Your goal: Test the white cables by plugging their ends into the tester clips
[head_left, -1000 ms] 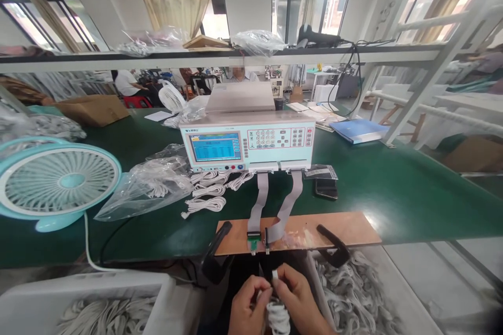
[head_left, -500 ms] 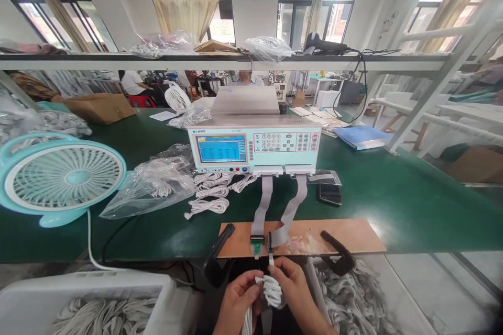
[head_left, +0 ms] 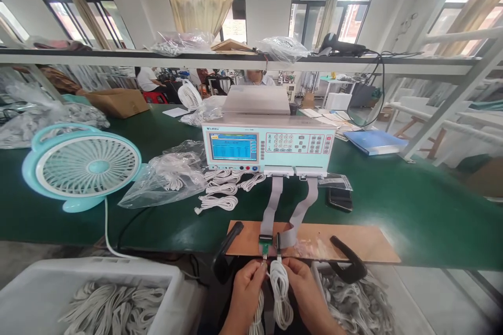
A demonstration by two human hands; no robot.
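My left hand (head_left: 247,283) is closed in a pinch on one end of a white cable, right at the small metal socket of the green circuit board (head_left: 265,247). Whether the plug sits inside the socket is hidden by my fingertips. Beside it, a coiled white cable (head_left: 280,293) hangs down between my hands. My right hand (head_left: 301,283) is closed at the top of this coil, just below the black connector (head_left: 279,241). Another white cable bundle (head_left: 257,316) hangs under my left hand. Both connectors lie on a brown board (head_left: 346,241) at the table edge.
Grey ribbon cables (head_left: 274,204) run to a tester (head_left: 271,146) with a lit screen. Black clamps (head_left: 349,261) hold the board. White bins (head_left: 167,277) of cables stand either side. A blue fan (head_left: 84,167), bagged cables (head_left: 168,172) and a phone (head_left: 340,199) rest on the green table.
My left hand has moved up to the green board's socket with the cable end. The coil has swung down to hang lengthwise. The tester's screen display differs, and the view has shifted left.
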